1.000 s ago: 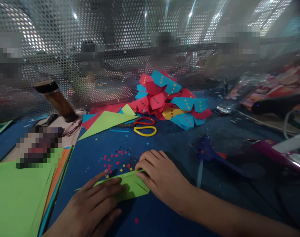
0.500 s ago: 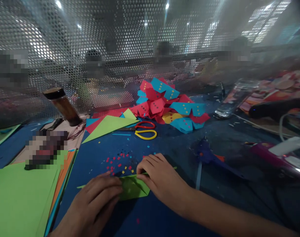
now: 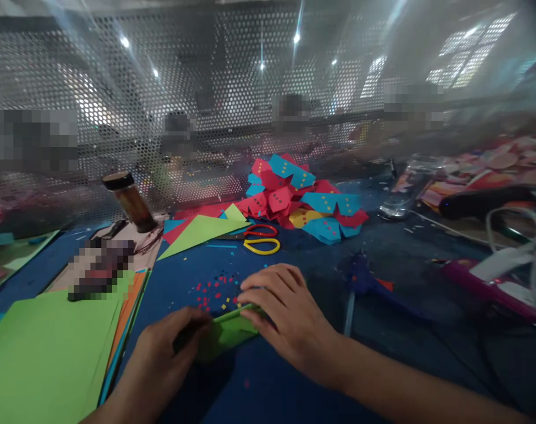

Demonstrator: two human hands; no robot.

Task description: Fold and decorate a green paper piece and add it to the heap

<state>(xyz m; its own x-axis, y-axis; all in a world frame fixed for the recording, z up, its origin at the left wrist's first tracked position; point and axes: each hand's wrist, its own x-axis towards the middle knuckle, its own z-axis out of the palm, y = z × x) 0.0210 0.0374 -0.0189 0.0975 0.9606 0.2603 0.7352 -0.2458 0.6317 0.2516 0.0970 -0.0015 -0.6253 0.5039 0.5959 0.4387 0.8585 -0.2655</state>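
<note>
A folded piece of green paper (image 3: 230, 331) is held between my two hands, just above the blue tabletop. My left hand (image 3: 168, 347) grips its left end, fingers curled, with the thumb side partly in shadow. On the right end, my right hand (image 3: 280, 312) pinches the upper edge between thumb and fingers. Small red, yellow and blue paper bits (image 3: 215, 290) lie scattered just beyond the paper. Farther off are scissors (image 3: 261, 238) with one red and one yellow handle loop, beside a light green paper triangle (image 3: 197, 232).
Folded red, blue and yellow paper pieces (image 3: 332, 203) are heaped at the back. A blue glue gun (image 3: 360, 277) lies right of my hands. Green sheets (image 3: 51, 353) are stacked at left, near a dark-lidded jar (image 3: 133, 206). A perforated metal screen (image 3: 232, 94) stands behind.
The green paper has tilted, its left end lower and nearer to me. My left hand has turned with it, and my right fingers have shifted along the top edge. The view has moved slightly.
</note>
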